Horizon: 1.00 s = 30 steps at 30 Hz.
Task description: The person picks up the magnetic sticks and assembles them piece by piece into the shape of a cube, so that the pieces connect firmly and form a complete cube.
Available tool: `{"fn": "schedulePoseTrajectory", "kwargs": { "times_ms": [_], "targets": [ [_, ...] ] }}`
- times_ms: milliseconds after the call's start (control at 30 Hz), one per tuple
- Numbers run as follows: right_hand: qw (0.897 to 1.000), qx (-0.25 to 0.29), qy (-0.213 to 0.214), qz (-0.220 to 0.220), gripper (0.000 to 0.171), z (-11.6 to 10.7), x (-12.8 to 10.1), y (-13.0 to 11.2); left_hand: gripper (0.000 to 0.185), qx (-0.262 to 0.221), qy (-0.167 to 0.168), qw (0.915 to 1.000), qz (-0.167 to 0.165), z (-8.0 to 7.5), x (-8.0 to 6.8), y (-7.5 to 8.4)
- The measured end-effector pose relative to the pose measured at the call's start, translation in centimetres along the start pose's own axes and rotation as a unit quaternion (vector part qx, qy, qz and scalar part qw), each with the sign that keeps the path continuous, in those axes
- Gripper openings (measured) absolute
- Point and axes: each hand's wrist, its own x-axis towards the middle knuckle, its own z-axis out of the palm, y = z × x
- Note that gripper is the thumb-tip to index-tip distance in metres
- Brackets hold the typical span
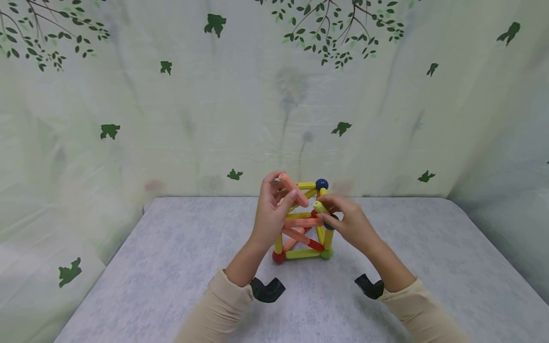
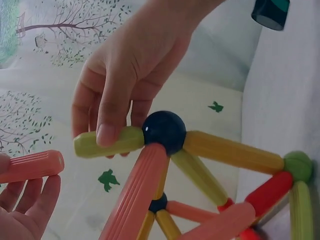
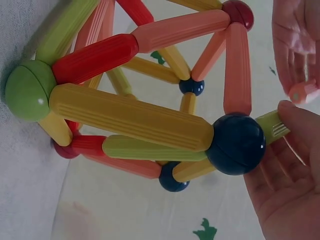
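Note:
A frame of magnetic rods and balls stands on the table, with a red ball and a green ball at its front foot. My left hand holds a loose coral rod above the frame's left side, apart from it. At the upper right corner, my right hand pinches a short light green rod between thumb and fingers. That rod's inner end touches the dark blue ball. Coral, yellow and green rods also meet this ball. In the head view, my hands hide part of the frame's upper half.
The grey table spreads around the frame on both sides. Behind its far edge hangs a pale curtain printed with leaves and branches. Dark wrist mounts stick out inward from both sleeves.

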Motion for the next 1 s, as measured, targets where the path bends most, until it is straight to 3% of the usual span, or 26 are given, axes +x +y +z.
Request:
{"fn": "schedulePoseTrajectory", "kwargs": {
  "times_ms": [100, 300, 567, 667, 767, 900, 1000],
  "targets": [
    [1.0, 0.003, -0.006, -0.006, 0.037, 0.1, 0.1, -0.1, 0.046, -0.032, 0.005, 0.9993, -0.017, 0.7, 0.3, 0.3],
    [1.0, 0.009, -0.006, 0.007, 0.036, 0.2, 0.1, -0.2, 0.046, -0.018, 0.002, 0.9993, -0.032, 1.7, 0.2, 1.3],
    [0.999, 0.039, 0.007, 0.014, 0.039, 0.7, 1.0, -0.4, 0.048, 0.004, 0.012, 0.9998, -0.016, 1.0, 0.2, 0.7],
    [0.998, 0.066, 0.001, 0.007, 0.042, 0.9, 1.8, -0.6, 0.049, 0.043, 0.013, 0.999, -0.003, 0.3, 0.6, -0.1],
    [0.997, 0.078, -0.011, 0.003, 0.044, 1.0, 2.7, -0.6, 0.049, 0.112, 0.013, 0.9936, 0.01, -0.6, 1.1, -0.8],
    [0.997, 0.069, -0.038, 0.008, 0.043, 1.0, 3.9, -0.1, 0.05, 0.215, 0.006, 0.9765, 0.014, -2.2, 1.8, -1.3],
    [0.996, 0.059, -0.065, 0.027, 0.041, 1.3, 4.7, 0.5, 0.056, 0.284, -0.014, 0.9586, -0.01, -3.3, 2.2, -1.7]
  ]
}}
